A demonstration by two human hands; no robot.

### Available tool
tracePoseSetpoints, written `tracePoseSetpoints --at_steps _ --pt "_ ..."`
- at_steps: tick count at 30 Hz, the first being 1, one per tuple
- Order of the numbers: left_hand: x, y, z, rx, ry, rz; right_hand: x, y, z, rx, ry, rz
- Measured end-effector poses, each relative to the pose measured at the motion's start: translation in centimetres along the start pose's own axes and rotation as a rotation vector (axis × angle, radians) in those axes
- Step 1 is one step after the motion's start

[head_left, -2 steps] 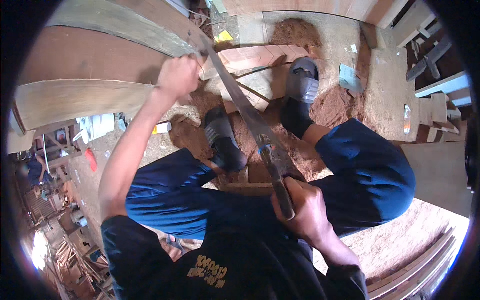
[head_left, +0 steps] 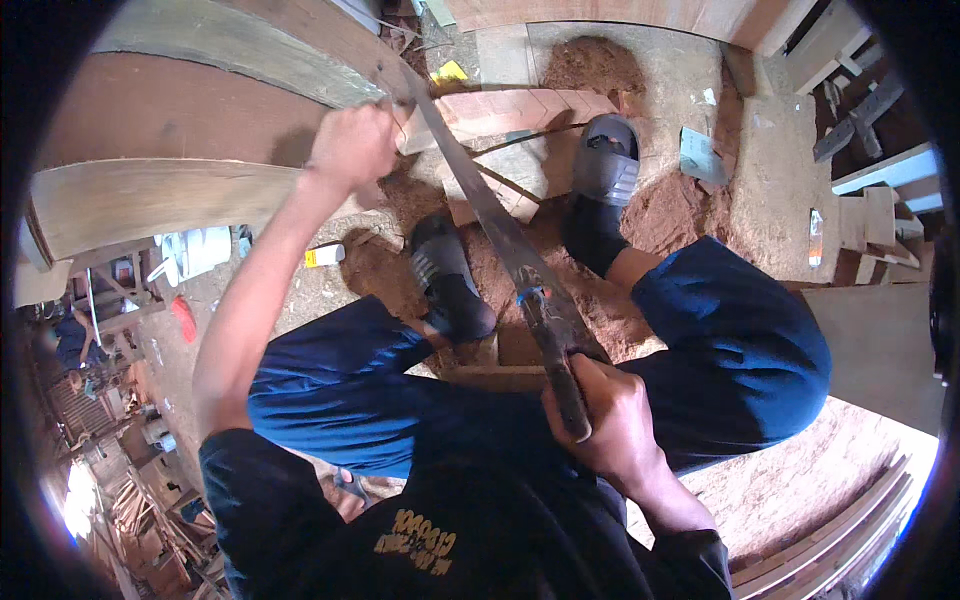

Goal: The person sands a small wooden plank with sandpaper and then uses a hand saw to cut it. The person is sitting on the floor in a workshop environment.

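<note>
My right hand [head_left: 608, 412] is wrapped round the worn handle of a handsaw [head_left: 490, 215]. Its long dark blade slants up and leftward between my feet, with the tip by the edge of a wooden beam [head_left: 290, 40]. Close to that tip, my left hand [head_left: 352, 148] is curled like a fist, beside the left end of a pale piece of wood [head_left: 520, 110] with lines across it. What its fingers hold, if anything, is hidden beneath the hand. The blade passes over the left end of the pale piece; whether it touches cannot be told.
My sandalled feet [head_left: 607, 165] stand on a floor with heaps of reddish sawdust [head_left: 680, 215]. Wooden panels [head_left: 170, 110] rise at the left. A light-blue card [head_left: 702, 155] and a yellow scrap [head_left: 450, 72] lie beyond. Stacked planks [head_left: 830, 540] are at lower right.
My left hand has shifted slightly left and up, a little away from the blade. The saw has barely moved in my right hand.
</note>
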State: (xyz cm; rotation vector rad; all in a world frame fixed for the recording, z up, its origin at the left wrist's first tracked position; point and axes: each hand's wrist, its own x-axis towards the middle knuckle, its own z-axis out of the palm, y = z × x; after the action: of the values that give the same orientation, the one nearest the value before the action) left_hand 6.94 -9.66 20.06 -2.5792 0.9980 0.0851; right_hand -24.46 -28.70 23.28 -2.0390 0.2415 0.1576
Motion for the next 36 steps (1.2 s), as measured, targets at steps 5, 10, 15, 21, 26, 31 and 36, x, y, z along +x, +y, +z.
tracePoseSetpoints --at_steps 5,10,15,21,26,31,36 --pt "1.5 -1.9 -6.2 0.02 -0.018 0.063 -0.7 -1.7 0.3 0.122 0.082 -0.109" --pt "1.7 -3.6 -7.8 -0.705 0.311 -0.168 0.1 -1.0 1.3 0.22 0.132 -0.006" --pt "2.6 -3.7 2.2 -2.027 1.066 -0.76 0.4 -0.4 1.8 0.171 0.132 -0.035" --pt "2.7 -1.2 1.5 -2.766 1.246 -0.554 0.8 0.0 0.8 0.158 0.126 -0.035" --pt "3.1 2.1 1.9 -2.395 1.354 -0.667 1.4 0.7 0.0 0.074 0.079 -0.064" --pt "3.7 0.6 2.2 -2.365 1.336 -0.802 -0.3 0.8 -0.5 0.102 0.02 -0.079" --pt "4.0 3.7 0.5 -2.305 1.351 -0.821 3.1 0.0 0.7 0.065 0.096 -0.068"
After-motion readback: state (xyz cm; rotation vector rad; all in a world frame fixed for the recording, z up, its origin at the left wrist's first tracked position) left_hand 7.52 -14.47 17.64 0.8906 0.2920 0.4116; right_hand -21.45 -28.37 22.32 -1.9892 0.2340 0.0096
